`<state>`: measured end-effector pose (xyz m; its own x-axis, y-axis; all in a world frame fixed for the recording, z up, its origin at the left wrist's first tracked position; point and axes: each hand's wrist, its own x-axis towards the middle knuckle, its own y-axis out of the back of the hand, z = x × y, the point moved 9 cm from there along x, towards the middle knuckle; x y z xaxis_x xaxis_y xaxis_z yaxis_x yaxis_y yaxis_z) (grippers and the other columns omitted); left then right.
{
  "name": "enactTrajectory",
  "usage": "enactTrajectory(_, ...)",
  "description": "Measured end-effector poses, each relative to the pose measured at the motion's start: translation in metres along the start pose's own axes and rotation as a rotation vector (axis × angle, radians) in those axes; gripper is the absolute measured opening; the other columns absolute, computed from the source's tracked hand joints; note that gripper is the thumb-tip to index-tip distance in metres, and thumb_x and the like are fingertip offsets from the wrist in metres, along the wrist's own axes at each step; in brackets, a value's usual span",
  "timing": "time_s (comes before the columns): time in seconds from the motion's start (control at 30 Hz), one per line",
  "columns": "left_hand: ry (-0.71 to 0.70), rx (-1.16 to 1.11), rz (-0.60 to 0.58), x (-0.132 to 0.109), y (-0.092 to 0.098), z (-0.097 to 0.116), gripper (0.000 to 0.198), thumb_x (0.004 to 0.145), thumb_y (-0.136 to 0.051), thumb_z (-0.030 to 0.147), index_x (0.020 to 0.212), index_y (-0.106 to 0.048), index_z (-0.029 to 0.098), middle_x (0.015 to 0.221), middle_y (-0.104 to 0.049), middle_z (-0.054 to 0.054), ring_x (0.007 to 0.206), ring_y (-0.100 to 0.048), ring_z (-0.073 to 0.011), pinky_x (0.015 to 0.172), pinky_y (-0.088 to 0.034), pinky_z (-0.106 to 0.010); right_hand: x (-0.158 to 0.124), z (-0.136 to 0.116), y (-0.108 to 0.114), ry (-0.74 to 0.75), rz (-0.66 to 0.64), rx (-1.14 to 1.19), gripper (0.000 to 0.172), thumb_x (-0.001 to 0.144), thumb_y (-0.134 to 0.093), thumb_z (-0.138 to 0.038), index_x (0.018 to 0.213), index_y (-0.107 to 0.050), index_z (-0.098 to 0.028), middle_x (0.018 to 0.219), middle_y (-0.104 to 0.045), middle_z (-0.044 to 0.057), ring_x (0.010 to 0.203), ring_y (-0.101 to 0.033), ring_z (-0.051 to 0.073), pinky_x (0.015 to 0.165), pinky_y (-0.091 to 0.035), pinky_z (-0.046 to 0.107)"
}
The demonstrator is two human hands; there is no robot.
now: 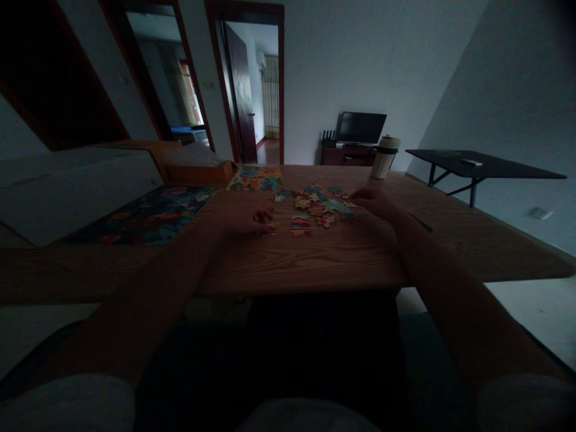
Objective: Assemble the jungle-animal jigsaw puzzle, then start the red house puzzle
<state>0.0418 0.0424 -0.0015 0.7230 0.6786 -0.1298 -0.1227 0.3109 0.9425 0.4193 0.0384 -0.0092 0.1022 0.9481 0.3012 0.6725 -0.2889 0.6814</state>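
Note:
Several loose puzzle pieces [317, 207] lie in a heap on the wooden table [306, 264]. A small group of pieces [300, 224] sits just in front of the heap. My left hand [252, 220] is left of them, its fingers curled round a puzzle piece [271, 227] near the tabletop. At the right edge of the heap is my right hand [372, 200], with its fingertips bent down close together by the pieces; whether something is between them is too dark to tell.
Left of the heap lie a colourful picture sheet [256, 179] and a darker patterned one [157, 213], beside an orange box [198, 173] and a large white box [76, 192]. A cup [386, 157] stands at the back right, near a black folding table [481, 163].

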Motion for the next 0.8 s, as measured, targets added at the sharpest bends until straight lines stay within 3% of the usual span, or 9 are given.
enactTrajectory(0.1,0.019,-0.009,-0.018,-0.001,-0.001,0.0,0.057,0.09,-0.067,0.058,0.134,-0.072,0.021,0.139,-0.071,-0.01,0.099,-0.068,-0.0229,0.085,-0.049,-0.029,-0.004,0.006,-0.02,-0.026,-0.187,-0.156,0.03,0.086,-0.078,-0.039,0.107,-0.082,-0.018,0.11,-0.081,0.012,0.102,-0.075,0.029,0.098,-0.057,0.043)
enactTrajectory(0.27,0.019,0.022,-0.004,-0.001,0.001,-0.001,0.056,0.089,-0.069,0.057,0.132,-0.073,0.022,0.129,-0.075,-0.01,0.1,-0.069,-0.0244,0.087,-0.048,-0.032,-0.009,0.004,-0.037,-0.003,-0.339,-0.329,0.054,0.083,-0.085,-0.049,0.129,-0.079,-0.021,0.12,-0.079,0.012,0.109,-0.075,0.032,0.102,-0.057,0.045)
enactTrajectory(0.47,0.028,-0.025,-0.03,0.0,-0.002,-0.005,0.061,0.092,-0.069,0.055,0.14,-0.069,0.017,0.13,-0.074,-0.013,0.099,-0.067,-0.025,0.084,-0.048,-0.033,-0.008,0.007,-0.035,0.004,-0.377,-0.414,0.042,0.09,-0.078,-0.036,0.131,-0.078,-0.024,0.131,-0.077,0.011,0.12,-0.072,0.033,0.11,-0.053,0.047)
enactTrajectory(0.57,0.056,-0.017,-0.033,0.0,-0.003,-0.006,0.064,0.093,-0.07,0.056,0.142,-0.067,0.015,0.122,-0.075,-0.013,0.097,-0.067,-0.0252,0.083,-0.048,-0.033,-0.008,-0.009,-0.035,0.107,-0.309,-0.433,0.048,0.09,-0.077,-0.03,0.138,-0.075,-0.025,0.15,-0.066,0.011,0.137,-0.062,0.034,0.12,-0.045,0.05)
enactTrajectory(0.67,0.017,-0.011,-0.017,0.0,-0.002,-0.002,0.062,0.094,-0.068,0.052,0.141,-0.067,0.012,0.125,-0.074,-0.012,0.098,-0.065,-0.0242,0.085,-0.047,-0.031,-0.017,-0.036,-0.048,0.205,-0.33,-0.355,0.051,0.09,-0.08,-0.044,0.139,-0.074,-0.029,0.159,-0.058,0.009,0.146,-0.054,0.034,0.124,-0.04,0.05)
enactTrajectory(0.8,-0.006,-0.017,-0.027,0.001,-0.003,-0.003,0.061,0.093,-0.067,0.053,0.139,-0.068,0.013,0.132,-0.072,-0.014,0.098,-0.066,-0.0241,0.085,-0.048,-0.031,-0.032,-0.058,-0.067,0.19,-0.461,-0.298,0.046,0.087,-0.083,-0.055,0.126,-0.082,-0.03,0.142,-0.071,0.008,0.129,-0.067,0.034,0.114,-0.049,0.047)
